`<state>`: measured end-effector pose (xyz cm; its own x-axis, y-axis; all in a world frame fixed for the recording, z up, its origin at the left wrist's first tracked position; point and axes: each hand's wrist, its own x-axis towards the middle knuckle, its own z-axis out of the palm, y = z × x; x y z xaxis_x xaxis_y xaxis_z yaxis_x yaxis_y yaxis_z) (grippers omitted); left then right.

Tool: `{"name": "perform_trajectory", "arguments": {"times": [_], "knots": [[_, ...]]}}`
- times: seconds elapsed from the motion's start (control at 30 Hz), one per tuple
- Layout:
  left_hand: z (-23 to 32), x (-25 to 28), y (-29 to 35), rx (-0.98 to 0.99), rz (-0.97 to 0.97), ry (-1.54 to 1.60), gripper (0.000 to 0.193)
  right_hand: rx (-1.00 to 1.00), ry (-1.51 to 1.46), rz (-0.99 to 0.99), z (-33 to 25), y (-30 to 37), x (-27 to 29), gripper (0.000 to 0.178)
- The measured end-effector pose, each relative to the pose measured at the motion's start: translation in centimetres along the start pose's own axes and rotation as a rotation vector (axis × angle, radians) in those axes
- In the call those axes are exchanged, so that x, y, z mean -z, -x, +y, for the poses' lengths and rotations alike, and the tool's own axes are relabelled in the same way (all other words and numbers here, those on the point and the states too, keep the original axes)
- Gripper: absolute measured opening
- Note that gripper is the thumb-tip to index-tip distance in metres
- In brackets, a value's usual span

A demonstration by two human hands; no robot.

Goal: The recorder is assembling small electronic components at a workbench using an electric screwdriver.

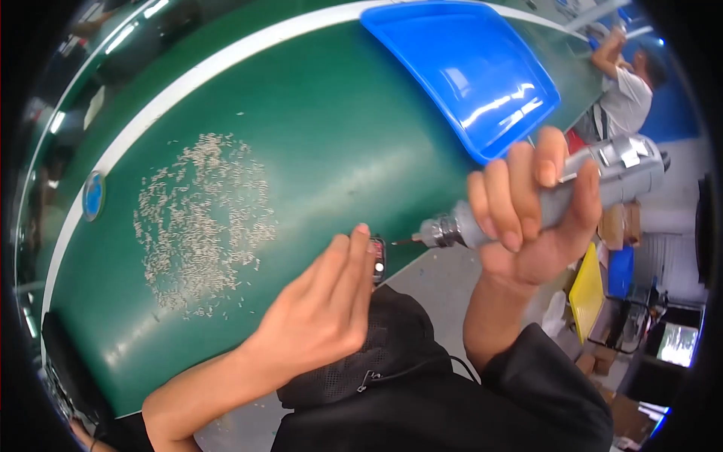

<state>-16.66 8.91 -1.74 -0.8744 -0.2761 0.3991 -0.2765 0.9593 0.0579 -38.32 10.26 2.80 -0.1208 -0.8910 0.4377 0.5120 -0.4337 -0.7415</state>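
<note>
Grips a grey power screwdriver in the right hand, with fingers clamped around its body, and points its thin bit leftward at a small dark-rimmed piece, just beside it but apart. Pinches that piece in the left hand with fingers together and thumb hidden, near the front edge of the green bench. Has many small pale pins scattered across the bench at left, with a round blue disc beyond them and a blue tray at the far right.
</note>
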Motion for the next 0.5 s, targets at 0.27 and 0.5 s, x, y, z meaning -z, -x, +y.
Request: {"name": "perform_trajectory", "arguments": {"times": [0.27,0.5], "knots": [[0.9,-0.6,-0.9,-0.007,0.010,0.035,0.041,-0.116,0.006,-0.058,0.0,0.7,1.3,0.037],[0.9,-0.6,-0.9,0.017,0.003,0.054,0.042,-0.142,0.009,-0.093,0.6,0.7,1.7,0.037]]}}
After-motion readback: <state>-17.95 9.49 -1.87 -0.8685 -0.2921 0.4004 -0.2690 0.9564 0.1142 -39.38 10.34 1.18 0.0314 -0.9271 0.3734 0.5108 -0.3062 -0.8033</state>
